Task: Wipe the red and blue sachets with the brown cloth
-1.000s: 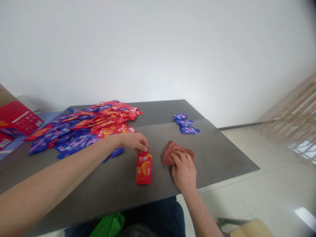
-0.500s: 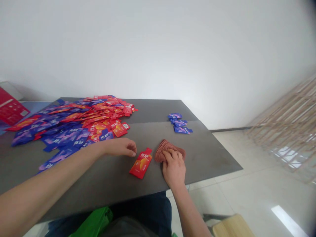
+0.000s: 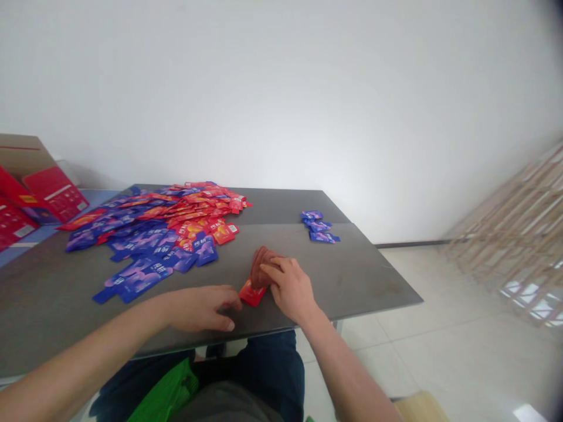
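Observation:
A red foil sachet lies on the grey tabletop, mostly hidden under a folded reddish-brown cloth. My right hand grips that cloth and presses it over the sachet. My left hand rests just left of the sachet, loosely curled and holding nothing. Its fingertips are very close to the sachet's left corner, but I cannot tell whether they touch it.
A large heap of red and blue sachets covers the table's left half. A small stack of blue sachets lies at the far right. Red printed boxes stand beyond the left edge; the table's right edge drops to a tiled floor.
My right hand and the cloth have moved left onto the red sachet, now mostly covered. My left hand has shifted toward the table's near edge, and the view has tilted slightly.

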The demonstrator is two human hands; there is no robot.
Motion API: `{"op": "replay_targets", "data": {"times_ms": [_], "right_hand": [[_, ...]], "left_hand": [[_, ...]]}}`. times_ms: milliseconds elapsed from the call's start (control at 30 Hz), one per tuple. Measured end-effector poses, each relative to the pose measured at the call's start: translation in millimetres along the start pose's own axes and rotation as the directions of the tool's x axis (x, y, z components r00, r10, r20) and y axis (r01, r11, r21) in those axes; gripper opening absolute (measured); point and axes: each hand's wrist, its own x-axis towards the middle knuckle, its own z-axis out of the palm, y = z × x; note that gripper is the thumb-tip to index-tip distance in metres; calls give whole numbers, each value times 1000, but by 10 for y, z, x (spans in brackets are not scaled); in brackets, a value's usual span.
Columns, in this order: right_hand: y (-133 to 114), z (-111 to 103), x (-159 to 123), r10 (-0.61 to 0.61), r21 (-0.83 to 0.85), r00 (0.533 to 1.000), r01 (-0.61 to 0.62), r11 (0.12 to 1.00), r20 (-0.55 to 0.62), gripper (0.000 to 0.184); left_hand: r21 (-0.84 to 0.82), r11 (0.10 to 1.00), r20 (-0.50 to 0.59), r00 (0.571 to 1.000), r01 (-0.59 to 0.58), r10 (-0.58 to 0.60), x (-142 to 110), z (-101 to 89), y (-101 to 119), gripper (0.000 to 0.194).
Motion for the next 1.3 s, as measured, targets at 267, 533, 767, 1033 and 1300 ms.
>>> {"op": "replay_targets", "data": {"times_ms": [267,533,767,1033,1300], "right_hand": [[-258,215,76,-126,-60,956,147,987,265,30],[96,193,346,190,-284,965,-133,950,183,27],[-4,-42,284,112,-235,987,-84,968,111,35],[92,125,183,107,-262,977,-56,964,186,23],[-124,19,137,-34,-147,987,58,987,159,22]], "left_hand": [[-127,991,-260,965,-42,8,115,472,-244,18],[-134,985,-486,874,-110,32,324,808,-358,17],[-50,992,-556,829,-112,65,327,952,-415,19],[-29,995,-579,813,-99,64,330,940,-402,23],[-30,997,-570,820,-75,45,339,959,-434,22]]}}
